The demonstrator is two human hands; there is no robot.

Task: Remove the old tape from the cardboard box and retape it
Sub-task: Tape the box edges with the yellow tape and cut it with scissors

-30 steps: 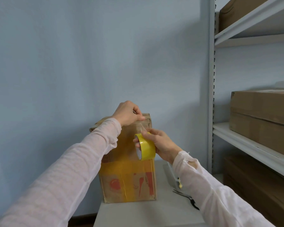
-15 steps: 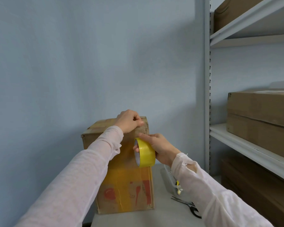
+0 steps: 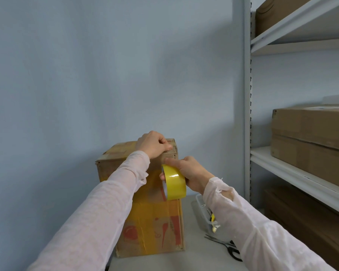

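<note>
Cardboard box, left hand pinching its top edge, right hand gripping tape roll just below

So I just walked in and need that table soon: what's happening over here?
A person is retaping a cardboard box that stands upright on the table. The left hand grips the box's top front edge, apparently pinning the tape's end there. The right hand holds a yellow tape roll against the front face, just below. Yellow tape already covers much of that face. Scissors lie unused on the table to the right.
</note>
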